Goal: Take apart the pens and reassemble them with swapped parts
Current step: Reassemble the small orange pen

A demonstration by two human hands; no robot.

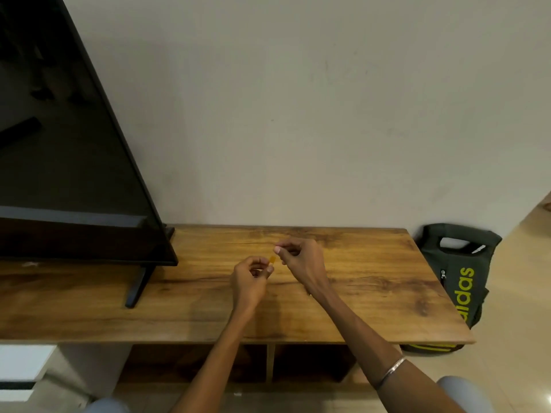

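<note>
Both hands hover over the middle of the wooden table top (372, 281). My left hand (250, 278) pinches a small yellow-orange pen part (272, 259) between thumb and fingers, its tip pointing up and right. My right hand (301, 260) is just to the right of it, fingers curled with thumb and forefinger close together near the yellow part; whether it holds a piece I cannot tell. The rest of the pens is hidden in the hands or too small to see.
A large black TV (68, 162) on a black stand leg (137, 284) fills the left side. A dark bag with yellow lettering (462, 275) leans against the wall beyond the table's right end. Open shelves (268, 365) lie below the top.
</note>
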